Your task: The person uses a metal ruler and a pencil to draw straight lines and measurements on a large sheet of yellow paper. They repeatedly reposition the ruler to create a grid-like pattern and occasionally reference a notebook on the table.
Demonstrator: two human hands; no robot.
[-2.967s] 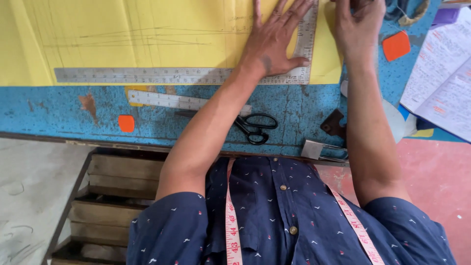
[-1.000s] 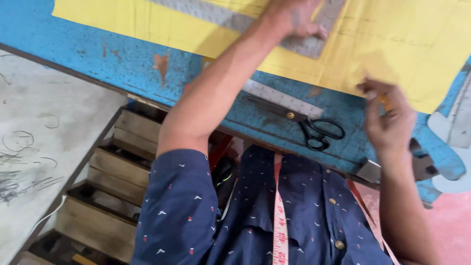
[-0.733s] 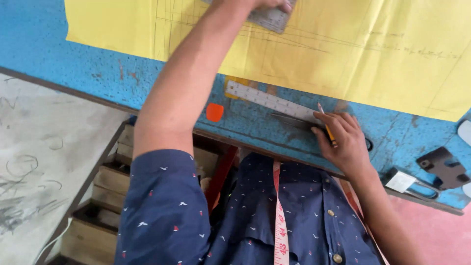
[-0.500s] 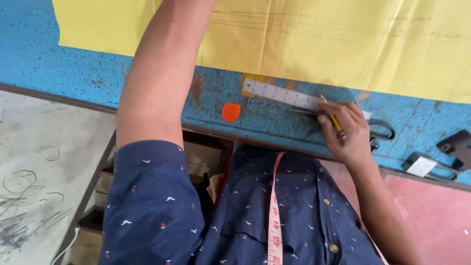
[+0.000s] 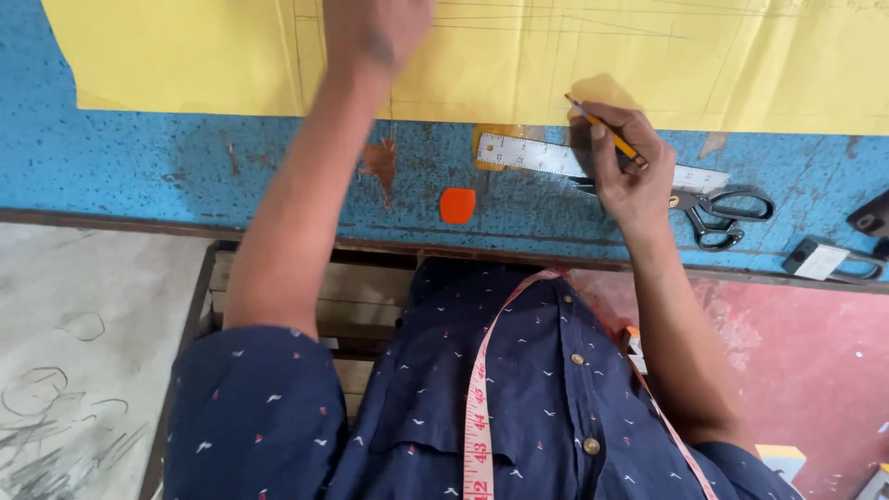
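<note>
head view: pencil in my right hand, left hand up on the yellow sheet

head camera looks down over my chest to the blue table. my right hand is closed around a yellow pencil, fingers pinching it so it slants up and to the left, its tip near the lower edge of the yellow paper. that hand hovers over or rests on a short steel ruler lying flat on the blue surface; i cannot tell if it touches. just to the right of my hand lie black-handled scissors, blades partly hidden under my palm. my left hand is stretched out to the top of the frame on the yellow paper, blurred and cut off, so i cannot tell whether it holds anything. a small orange piece sits on the table between my arms. a measuring tape hangs round my neck over my dark blue shirt.
</note>
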